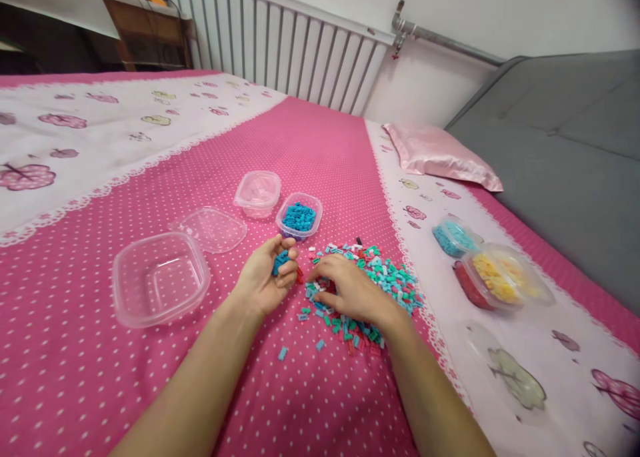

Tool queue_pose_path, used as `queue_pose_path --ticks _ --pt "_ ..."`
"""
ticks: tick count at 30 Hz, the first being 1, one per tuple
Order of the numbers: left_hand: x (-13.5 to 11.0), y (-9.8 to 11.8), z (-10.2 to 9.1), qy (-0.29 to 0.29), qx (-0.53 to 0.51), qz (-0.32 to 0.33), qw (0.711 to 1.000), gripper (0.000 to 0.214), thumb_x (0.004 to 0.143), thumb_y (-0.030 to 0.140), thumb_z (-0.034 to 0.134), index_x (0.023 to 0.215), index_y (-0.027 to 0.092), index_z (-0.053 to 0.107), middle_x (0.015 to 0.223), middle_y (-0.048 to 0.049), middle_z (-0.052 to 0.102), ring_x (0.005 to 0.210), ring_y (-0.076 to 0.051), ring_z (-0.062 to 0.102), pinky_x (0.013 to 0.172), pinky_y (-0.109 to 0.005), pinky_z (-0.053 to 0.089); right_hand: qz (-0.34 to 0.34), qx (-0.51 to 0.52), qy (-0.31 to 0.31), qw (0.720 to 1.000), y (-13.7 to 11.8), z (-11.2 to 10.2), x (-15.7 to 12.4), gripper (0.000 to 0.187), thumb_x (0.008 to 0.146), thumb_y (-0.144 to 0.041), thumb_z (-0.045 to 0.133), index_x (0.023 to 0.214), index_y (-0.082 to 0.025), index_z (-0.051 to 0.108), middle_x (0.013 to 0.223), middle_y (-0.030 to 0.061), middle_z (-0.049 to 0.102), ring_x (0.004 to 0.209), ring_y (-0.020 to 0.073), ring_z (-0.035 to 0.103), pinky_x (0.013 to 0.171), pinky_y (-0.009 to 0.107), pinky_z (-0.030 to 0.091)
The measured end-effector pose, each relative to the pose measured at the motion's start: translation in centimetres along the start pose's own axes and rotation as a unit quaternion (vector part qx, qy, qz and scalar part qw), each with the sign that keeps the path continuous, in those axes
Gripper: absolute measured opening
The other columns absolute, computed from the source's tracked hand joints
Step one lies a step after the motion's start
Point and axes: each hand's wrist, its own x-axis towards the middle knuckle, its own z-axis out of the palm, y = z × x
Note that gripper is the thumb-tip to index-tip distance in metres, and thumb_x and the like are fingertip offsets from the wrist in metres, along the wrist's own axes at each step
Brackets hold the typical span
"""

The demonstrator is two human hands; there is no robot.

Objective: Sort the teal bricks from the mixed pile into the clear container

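Observation:
My left hand point(269, 273) is palm up with its fingers curled around several small blue toy bricks point(281, 262). My right hand point(345, 282) reaches palm down over the near left part of a mixed brick pile point(395, 280) of turquoise, green, red, white and pink pieces. Its thumb and fingers are apart, and the fingertips touch the pile. Just beyond my left hand stands a small see-through tub point(320, 210) with blue bricks point(299, 217) in it. A few red bricks point(300, 275) lie between the two hands.
Left are a large see-through tub point(120, 287), a flat lid point(215, 230) and a small tub point(257, 193). Right are tubs of turquoise point(453, 237), yellow point(493, 277) and red pieces point(473, 287). Loose blue bricks point(283, 353) lie nearer. A pink pillow point(440, 153) rests by the grey headboard point(560, 137).

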Motion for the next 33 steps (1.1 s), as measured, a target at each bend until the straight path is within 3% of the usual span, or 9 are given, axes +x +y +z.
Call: queue_pose_path --ticks 5,10,15,20,22,24,28,30,33 --pt "0.0 -0.3 0.3 0.026 0.000 0.023 0.999 0.033 0.095 0.024 0.029 0.066 0.016 0.042 0.047 0.0069 0.037 0.027 -0.002 0.024 0.026 -0.012 0.015 0.139 -0.063 -0.036 0.988 1.8 -2.0 -1.3 0.005 0.078 -0.020 0.064 0.082 -0.019 0.066 0.085 0.0030 0.066 0.083 0.0156 0.058 0.075 0.026 0.040" --pt "0.1 -0.6 0.5 0.022 0.020 0.034 0.999 0.036 0.096 0.029 0.027 0.064 0.018 0.037 0.044 0.0083 0.034 0.025 -0.002 0.021 0.027 -0.013 0.012 0.288 -0.133 -0.046 0.947 2.1 -4.4 -3.1 0.006 0.077 -0.020 0.063 0.082 -0.022 0.067 0.088 0.0019 0.068 0.084 0.0162 0.061 0.066 0.023 0.039" --pt "0.5 -0.7 0.4 0.024 0.034 0.055 0.998 0.037 0.095 0.034 0.032 0.062 0.018 0.034 0.042 0.0099 0.029 0.025 -0.003 0.020 0.028 -0.015 0.009 0.337 -0.158 -0.010 0.928 0.6 -5.3 -4.8 0.019 0.078 -0.016 0.059 0.094 -0.023 0.067 0.099 0.0037 0.068 0.095 0.0192 0.060 0.073 0.025 0.041" --pt "1.2 -1.5 -0.3 0.021 0.033 0.091 0.995 0.038 0.093 0.040 0.036 0.062 0.018 0.036 0.042 0.0099 0.029 0.025 -0.002 0.018 0.030 -0.014 0.006 0.311 -0.136 0.146 0.929 -0.3 -2.4 -6.4 0.022 0.083 -0.017 0.052 0.100 -0.019 0.066 0.105 0.0091 0.065 0.100 0.0236 0.057 0.085 0.033 0.042" --pt "1.0 -2.1 -0.8 0.013 0.029 0.108 0.994 0.038 0.093 0.041 0.038 0.062 0.018 0.039 0.042 0.0093 0.031 0.025 -0.001 0.019 0.031 -0.014 0.006 0.288 -0.124 0.228 0.922 -0.6 -0.5 -6.7 0.026 0.085 -0.013 0.045 0.099 -0.015 0.066 0.102 0.0101 0.065 0.101 0.0223 0.055 0.089 0.034 0.040" --pt "0.2 -2.6 -1.5 -0.003 0.025 0.116 0.993 0.037 0.092 0.039 0.040 0.063 0.017 0.041 0.041 0.0087 0.033 0.026 -0.002 0.022 0.031 -0.013 0.008 0.238 -0.101 0.270 0.927 -0.9 1.2 -6.6 0.028 0.087 -0.013 0.042 0.100 -0.015 0.067 0.101 0.0084 0.065 0.099 0.0202 0.054 0.091 0.033 0.039" --pt "-2.7 -3.2 -3.6 -0.034 0.010 0.116 0.993 0.039 0.095 0.035 0.031 0.061 0.017 0.040 0.040 0.0076 0.034 0.026 -0.004 0.023 0.030 -0.014 0.012 0.199 -0.129 0.296 0.925 -1.8 2.8 -5.4 0.029 0.089 -0.029 0.047 0.109 -0.018 0.065 0.115 0.0071 0.060 0.111 0.0212 0.047 0.098 0.035 0.032" --pt "-4.3 -3.3 -4.9 -0.044 -0.003 0.116 0.992 0.041 0.096 0.035 0.027 0.061 0.018 0.038 0.040 0.0074 0.032 0.026 -0.004 0.023 0.030 -0.014 0.013 0.250 -0.157 0.272 0.916 -2.1 2.8 -4.4 0.030 0.088 -0.030 0.048 0.109 -0.019 0.066 0.118 0.0077 0.059 0.113 0.0228 0.045 0.099 0.036 0.030" --pt "-6.5 -3.6 -6.6 -0.058 -0.019 0.112 0.992 0.042 0.096 0.035 0.027 0.060 0.018 0.037 0.040 0.0074 0.032 0.025 -0.004 0.023 0.030 -0.015 0.013 0.361 -0.165 0.189 0.898 -2.2 2.4 -3.0 0.026 0.085 -0.023 0.048 0.100 -0.022 0.070 0.107 0.0080 0.065 0.107 0.0241 0.051 0.094 0.038 0.034"
